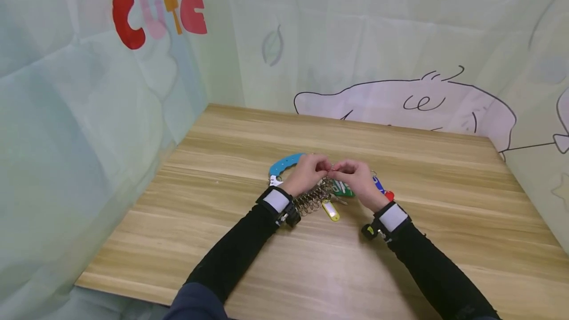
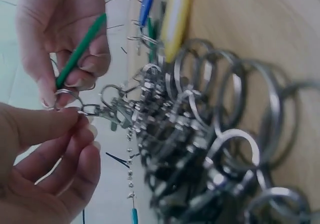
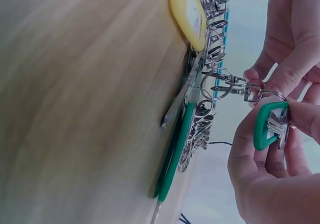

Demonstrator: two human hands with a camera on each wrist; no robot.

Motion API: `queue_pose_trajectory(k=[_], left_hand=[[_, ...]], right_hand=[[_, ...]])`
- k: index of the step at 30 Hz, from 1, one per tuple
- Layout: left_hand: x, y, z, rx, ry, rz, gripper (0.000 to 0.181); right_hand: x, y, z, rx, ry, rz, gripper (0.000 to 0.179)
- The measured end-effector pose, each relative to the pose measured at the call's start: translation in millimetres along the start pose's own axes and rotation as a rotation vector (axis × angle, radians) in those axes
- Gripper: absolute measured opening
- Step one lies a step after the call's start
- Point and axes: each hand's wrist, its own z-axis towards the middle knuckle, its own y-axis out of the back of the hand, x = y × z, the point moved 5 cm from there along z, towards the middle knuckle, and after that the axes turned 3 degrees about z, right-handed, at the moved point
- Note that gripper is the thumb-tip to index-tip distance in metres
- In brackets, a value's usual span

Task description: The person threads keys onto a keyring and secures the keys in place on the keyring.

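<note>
Both hands meet over a pile of metal keychain rings and clasps (image 2: 175, 114) on the table. My left hand (image 1: 306, 174) pinches the ringed end of a keychain clasp (image 3: 245, 92) between thumb and forefinger. My right hand (image 1: 357, 181) holds a small green key tag (image 3: 260, 126), with a key (image 3: 284, 129) beside it, near its split ring (image 3: 274, 94). That ring lies at the fingertips of both hands; whether it is threaded through the clasp's end cannot be made out. Below the hands hang a yellow key tag (image 1: 330, 210) and another green key tag (image 3: 177, 154).
A light-blue curved strip with holes (image 1: 284, 163) lies behind my left hand. Beyond my right hand are a blue tag (image 1: 378, 184) and a red tag (image 1: 389, 195). The wood-grain table (image 1: 213, 241) meets printed cloth walls (image 1: 249, 38) at its back and left.
</note>
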Motion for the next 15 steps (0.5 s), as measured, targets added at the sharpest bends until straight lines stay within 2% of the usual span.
queue_pose_trajectory(k=[3, 9, 15], left_hand=[[1.2, -0.6, -0.2, -0.017, -0.009, -0.004, 0.011], [2.9, 0.4, 0.2, -0.019, 0.035, -0.057, 0.011], [2.2, 0.0, 0.8, -0.011, 0.008, -0.023, 0.009]], right_hand=[[-0.6, -0.7, -0.5, 0.01, 0.008, 0.005, 0.026], [0.8, -2.6, -1.0, 0.014, 0.01, -0.002, 0.027], [0.7, -2.4, -1.2, -0.008, 0.001, -0.01, 0.027]])
